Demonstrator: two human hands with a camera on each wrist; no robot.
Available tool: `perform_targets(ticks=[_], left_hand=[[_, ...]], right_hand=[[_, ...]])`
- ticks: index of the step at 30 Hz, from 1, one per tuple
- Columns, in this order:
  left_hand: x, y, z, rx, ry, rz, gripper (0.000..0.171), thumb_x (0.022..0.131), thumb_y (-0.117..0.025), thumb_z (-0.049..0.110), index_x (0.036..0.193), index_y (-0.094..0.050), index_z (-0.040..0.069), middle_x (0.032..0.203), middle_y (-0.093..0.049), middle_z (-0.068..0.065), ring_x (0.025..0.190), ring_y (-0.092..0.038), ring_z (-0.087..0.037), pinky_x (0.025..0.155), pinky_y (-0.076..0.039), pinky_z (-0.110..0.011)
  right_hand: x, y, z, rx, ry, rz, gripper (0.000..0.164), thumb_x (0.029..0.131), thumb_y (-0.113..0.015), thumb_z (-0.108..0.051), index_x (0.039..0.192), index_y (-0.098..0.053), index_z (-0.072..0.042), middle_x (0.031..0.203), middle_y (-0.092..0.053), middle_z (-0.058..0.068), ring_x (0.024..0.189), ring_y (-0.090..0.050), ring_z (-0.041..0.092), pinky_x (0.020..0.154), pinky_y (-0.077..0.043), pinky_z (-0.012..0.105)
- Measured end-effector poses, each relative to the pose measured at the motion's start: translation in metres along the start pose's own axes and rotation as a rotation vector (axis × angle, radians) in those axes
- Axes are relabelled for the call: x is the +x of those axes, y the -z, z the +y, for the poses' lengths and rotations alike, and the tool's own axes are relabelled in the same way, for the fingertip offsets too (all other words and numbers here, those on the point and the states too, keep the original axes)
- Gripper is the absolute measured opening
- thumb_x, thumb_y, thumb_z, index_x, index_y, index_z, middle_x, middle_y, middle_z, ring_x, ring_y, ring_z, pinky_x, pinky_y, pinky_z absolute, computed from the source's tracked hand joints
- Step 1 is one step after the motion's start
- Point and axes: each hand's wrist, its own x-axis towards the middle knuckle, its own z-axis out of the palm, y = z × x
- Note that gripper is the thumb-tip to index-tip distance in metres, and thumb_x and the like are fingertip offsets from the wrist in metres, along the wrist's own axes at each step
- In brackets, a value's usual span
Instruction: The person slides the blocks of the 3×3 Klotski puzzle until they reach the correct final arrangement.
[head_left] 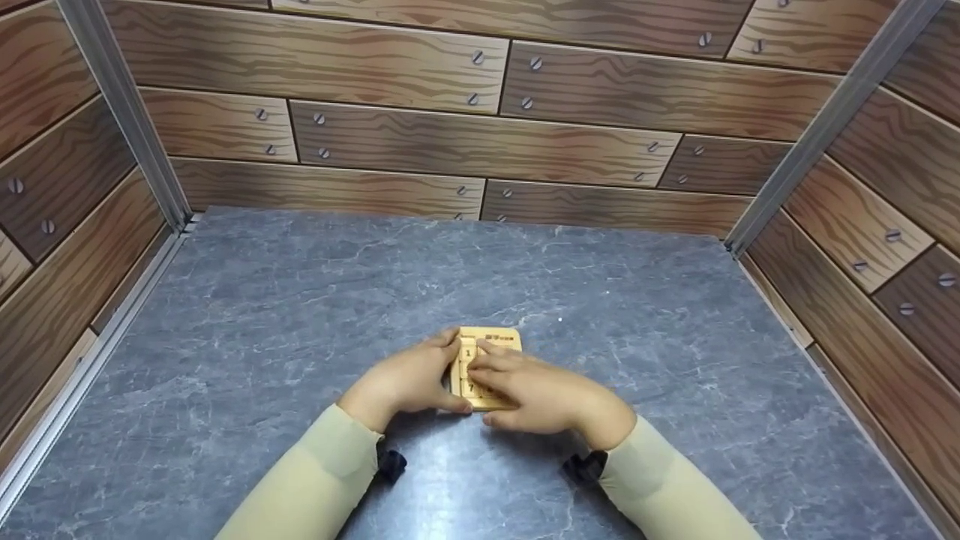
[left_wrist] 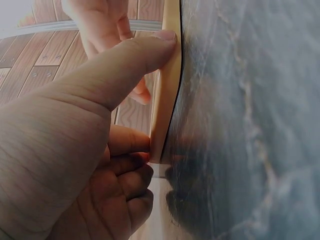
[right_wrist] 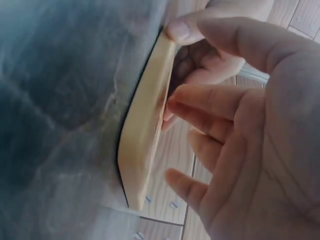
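Observation:
A light wooden number puzzle board [head_left: 489, 332] lies flat on the table in the head view; the digits 1 and 7 show on its tiles. My left hand [head_left: 409, 379] holds the board at its left side, thumb on the near edge and fingers at the far left corner. Over the board's right part reaches my right hand [head_left: 544, 390], its fingertips on or just above the tiles, hiding most of them. The right wrist view shows these fingers [right_wrist: 215, 102] loosely bent beside the board's face, with the board's pale edge [right_wrist: 142, 130] along the tabletop.
The board rests on a blue-grey marbled tabletop [head_left: 337, 285]. Wood-patterned walls [head_left: 405, 135] stand at the back and both sides, with metal rails [head_left: 817, 135] at the corners. A black strap [head_left: 391, 463] shows at the left cuff, another [head_left: 585, 466] at the right.

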Motion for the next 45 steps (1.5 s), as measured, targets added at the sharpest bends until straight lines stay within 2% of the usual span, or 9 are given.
perform_targets(ticks=[7,12,18,21,28,32,36,40,45], left_hand=[[0.001,0.002,0.002,0.006,-0.001,0.0,0.116,0.088,-0.096,0.05,0.174,-0.037,-0.001,0.188,-0.027,-0.018,0.171,-0.036,-0.044,0.143,-0.032,-0.055],[0.0,0.001,0.001,0.004,0.003,-0.002,0.117,0.089,-0.096,0.051,0.175,-0.036,-0.001,0.188,-0.027,-0.019,0.171,-0.037,-0.044,0.143,-0.034,-0.055],[-0.001,-0.001,0.0,-0.008,0.005,0.002,0.117,0.088,-0.097,0.05,0.175,-0.036,0.0,0.187,-0.027,-0.019,0.17,-0.038,-0.045,0.142,-0.034,-0.056],[-0.001,-0.002,0.0,-0.011,0.01,0.002,0.117,0.088,-0.096,0.05,0.175,-0.036,0.001,0.188,-0.027,-0.017,0.171,-0.037,-0.044,0.143,-0.033,-0.056],[0.0,0.0,-0.001,-0.003,0.007,-0.013,0.115,0.091,-0.094,0.051,0.176,-0.034,0.001,0.189,-0.024,-0.017,0.173,-0.034,-0.042,0.143,-0.033,-0.055],[0.001,0.0,0.0,-0.002,0.004,-0.009,0.116,0.091,-0.095,0.051,0.176,-0.034,0.0,0.188,-0.025,-0.018,0.172,-0.035,-0.042,0.143,-0.033,-0.054],[0.001,0.0,0.001,-0.006,0.003,-0.002,0.117,0.09,-0.096,0.05,0.175,-0.034,0.0,0.188,-0.026,-0.019,0.172,-0.035,-0.043,0.144,-0.031,-0.055],[0.001,0.001,0.002,0.002,0.001,-0.003,0.117,0.089,-0.095,0.051,0.175,-0.035,0.0,0.188,-0.026,-0.019,0.172,-0.035,-0.043,0.144,-0.031,-0.055],[0.0,0.0,0.001,0.014,-0.001,-0.004,0.116,0.089,-0.095,0.052,0.175,-0.036,-0.001,0.188,-0.026,-0.019,0.172,-0.035,-0.043,0.144,-0.031,-0.056]], right_hand=[[-0.004,0.007,0.004,0.018,-0.01,0.003,0.066,0.107,-0.073,-0.037,0.163,-0.06,-0.006,0.178,-0.051,0.01,0.175,-0.031,0.037,0.144,-0.025,0.064],[-0.007,0.011,0.007,0.006,-0.022,0.01,0.057,0.107,-0.072,-0.036,0.155,-0.068,-0.005,0.171,-0.059,0.011,0.169,-0.043,0.04,0.143,-0.027,0.066],[-0.009,0.009,0.002,-0.008,-0.053,0.005,0.064,0.106,-0.073,-0.043,0.16,-0.064,-0.01,0.178,-0.051,0.01,0.168,-0.043,0.043,0.142,-0.029,0.066],[-0.008,0.007,-0.003,0.007,-0.016,-0.014,0.065,0.107,-0.073,-0.046,0.162,-0.063,-0.013,0.18,-0.048,0.008,0.17,-0.041,0.038,0.142,-0.032,0.063],[-0.003,0.004,-0.005,0.041,0.057,-0.077,0.06,0.11,-0.071,-0.044,0.162,-0.064,-0.015,0.174,-0.054,0.001,0.168,-0.045,0.028,0.142,-0.036,0.055],[-0.002,0.003,-0.001,0.071,0.047,-0.069,0.062,0.11,-0.071,-0.043,0.163,-0.062,-0.013,0.178,-0.051,0.003,0.173,-0.036,0.031,0.144,-0.031,0.059],[-0.002,0.003,0.003,0.092,0.008,-0.059,0.07,0.109,-0.071,-0.044,0.169,-0.055,-0.013,0.184,-0.04,0.008,0.178,-0.024,0.034,0.145,-0.024,0.063],[-0.002,0.0,0.007,0.088,-0.008,-0.046,0.074,0.108,-0.073,-0.043,0.172,-0.049,-0.014,0.187,-0.035,0.009,0.178,-0.021,0.036,0.145,-0.021,0.063],[0.0,-0.004,0.011,0.067,-0.006,-0.029,0.078,0.108,-0.073,-0.045,0.175,-0.045,-0.016,0.188,-0.032,0.004,0.18,-0.016,0.033,0.146,-0.019,0.062]])
